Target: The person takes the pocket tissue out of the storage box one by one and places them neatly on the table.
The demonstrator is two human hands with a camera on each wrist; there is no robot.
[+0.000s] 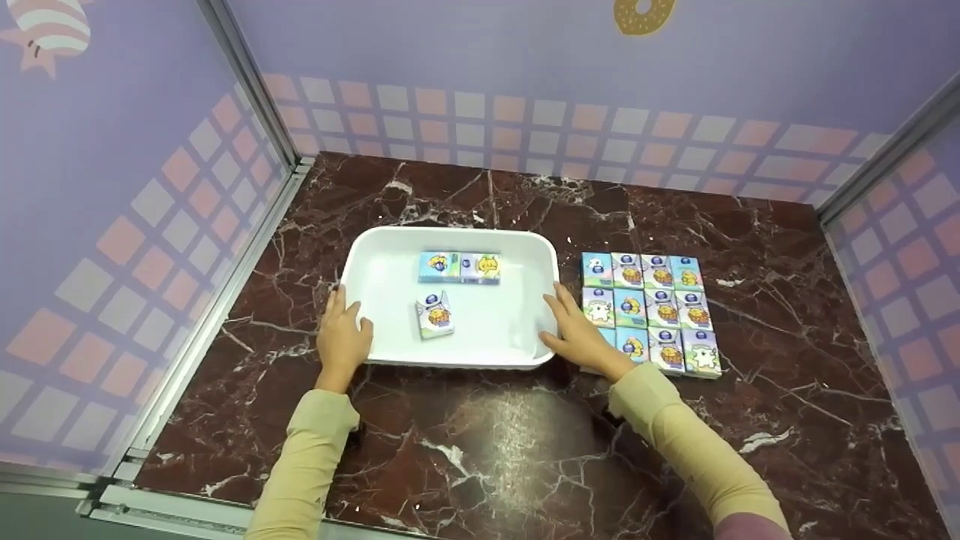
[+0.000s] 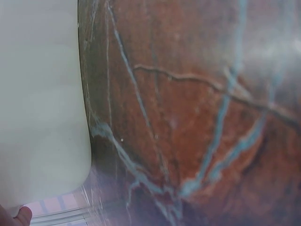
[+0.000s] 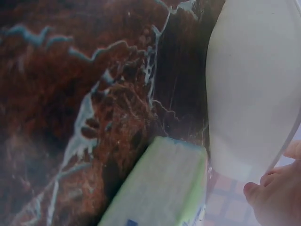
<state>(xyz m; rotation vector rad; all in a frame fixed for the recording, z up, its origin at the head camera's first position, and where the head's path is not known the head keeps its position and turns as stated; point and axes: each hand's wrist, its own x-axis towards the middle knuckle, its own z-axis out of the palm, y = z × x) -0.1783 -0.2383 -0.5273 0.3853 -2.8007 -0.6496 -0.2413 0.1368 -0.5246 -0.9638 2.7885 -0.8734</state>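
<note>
A white plastic tub (image 1: 495,322) sits on the marbled table in the head view. My left hand (image 1: 344,337) grips its left end, with the thumb over the rim and the fingers along the outer side. At the right end my right hand (image 1: 581,334) holds the rim, its fingertips and thumb over the edge. Inside the tub, two small tissue packs (image 1: 480,268) lie side by side near the back. Another tissue pack (image 1: 435,313), slightly turned, lies closer to the front. The right wrist view shows a thumb and fingers (image 3: 275,188) at the tub wall.
Right of the tub, tissue packs (image 1: 651,311) lie in a tight block of rows, partly behind my right wrist. Purple walls (image 1: 525,45) with a checked band enclose the table (image 1: 480,442) at the back and sides. A metal rail (image 1: 217,330) runs along the left edge.
</note>
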